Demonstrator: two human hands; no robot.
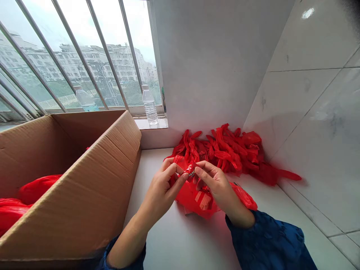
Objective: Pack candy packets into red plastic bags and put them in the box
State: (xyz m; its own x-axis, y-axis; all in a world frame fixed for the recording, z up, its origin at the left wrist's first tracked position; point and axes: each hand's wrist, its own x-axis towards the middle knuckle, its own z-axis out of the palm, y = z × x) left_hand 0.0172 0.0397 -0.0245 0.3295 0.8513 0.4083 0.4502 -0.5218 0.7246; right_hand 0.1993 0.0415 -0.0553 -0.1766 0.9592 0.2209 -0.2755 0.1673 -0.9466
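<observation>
1. Head view, centre of the frame: we hold a small red packet (pixel 191 171) with pale print, above a red plastic bag (pixel 185 195) that lies spread on the white tabletop (pixel 160 240).
2. Our left hand (pixel 165 182) pinches the packet's left end between thumb and forefinger; the other left fingers curl behind, partly hidden by the red plastic.
3. Our right hand (pixel 212 180) grips the opposite end, thumb in front and forefinger on top. What its lower fingers touch, we cannot tell.
4. To handle the packet well, we judge that a light pinch close to its ends suits best, with both hands level, so that the thin wrapping neither slips nor tears unevenly.
5. Working low over the bag seems wise to us: anything dropped would land near the pale reddish block (pixel 204 200) just below our right hand.
6. Our forearms come up from the bottom of the frame; we should mind the loose red plastic under the wrists, which could snag.
7. Right of centre, a heap of red bags (pixel 227 150) lies against the wall; at left stands a cardboard box (pixel 84 195) with more red plastic (pixel 39 187) inside, well apart from our grip.
</observation>
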